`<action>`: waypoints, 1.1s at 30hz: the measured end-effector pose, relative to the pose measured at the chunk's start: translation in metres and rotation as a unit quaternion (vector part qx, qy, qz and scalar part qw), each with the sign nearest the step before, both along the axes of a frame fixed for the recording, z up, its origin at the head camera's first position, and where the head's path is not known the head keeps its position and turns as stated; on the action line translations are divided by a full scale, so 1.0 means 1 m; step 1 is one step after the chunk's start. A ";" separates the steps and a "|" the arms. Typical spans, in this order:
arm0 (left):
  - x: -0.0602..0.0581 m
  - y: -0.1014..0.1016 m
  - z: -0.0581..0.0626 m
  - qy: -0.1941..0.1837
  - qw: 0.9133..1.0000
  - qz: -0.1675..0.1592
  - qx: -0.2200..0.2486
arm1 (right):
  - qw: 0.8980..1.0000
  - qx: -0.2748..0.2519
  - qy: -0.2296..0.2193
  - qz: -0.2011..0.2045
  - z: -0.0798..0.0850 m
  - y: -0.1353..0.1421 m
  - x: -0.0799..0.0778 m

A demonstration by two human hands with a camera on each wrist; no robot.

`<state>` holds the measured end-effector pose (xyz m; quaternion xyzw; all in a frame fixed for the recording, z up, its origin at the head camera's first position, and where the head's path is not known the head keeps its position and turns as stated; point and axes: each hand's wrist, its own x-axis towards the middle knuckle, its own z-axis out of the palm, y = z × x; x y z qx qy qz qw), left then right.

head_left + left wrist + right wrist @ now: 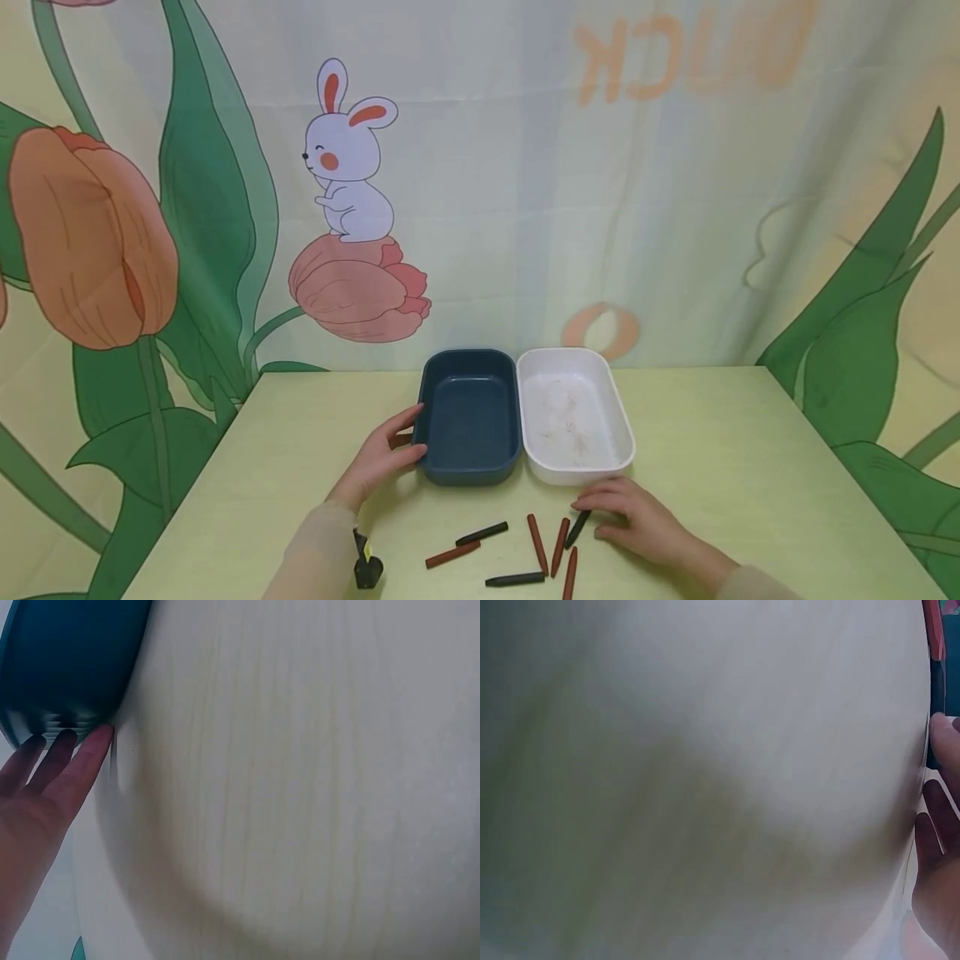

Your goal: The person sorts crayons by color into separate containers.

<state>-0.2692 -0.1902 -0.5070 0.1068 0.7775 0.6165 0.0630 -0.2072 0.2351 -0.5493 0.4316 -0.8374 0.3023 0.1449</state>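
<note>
My left hand [382, 458] touches the left wall of a dark blue rectangular dish [468, 477], fingers and thumb spread along its side. The left wrist view shows fingertips [94, 746] against the same dish. Just in front of a white dish [576, 477], my right hand [637, 521] hovers low at a black crayon [577, 531]. Its fingers are bent loosely over the crayon's far end, with the thumb apart from it. Brown crayons [537, 543] and other black crayons [514, 579] lie scattered on the table. In the right wrist view, the hand shows only at the right edge.
The two dishes stand side by side at the back of the pale yellow table [720, 450]. Behind them hangs a printed curtain [487, 208] with a rabbit and tulips. A small black object with a yellow mark [367, 571] is beside the left sleeve.
</note>
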 end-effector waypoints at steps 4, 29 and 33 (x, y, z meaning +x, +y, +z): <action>0.000 -0.001 -0.003 -0.002 1.000 -0.007 0.005 | 1.000 -0.005 0.006 -0.012 -0.001 -0.002 0.000; -0.003 0.000 -0.010 -0.026 1.000 0.014 0.007 | 0.997 -0.063 -0.031 -0.031 0.019 0.000 0.009; -0.003 0.000 -0.010 -0.026 1.000 0.012 0.009 | 0.997 -0.075 -0.018 -0.032 0.027 0.003 0.011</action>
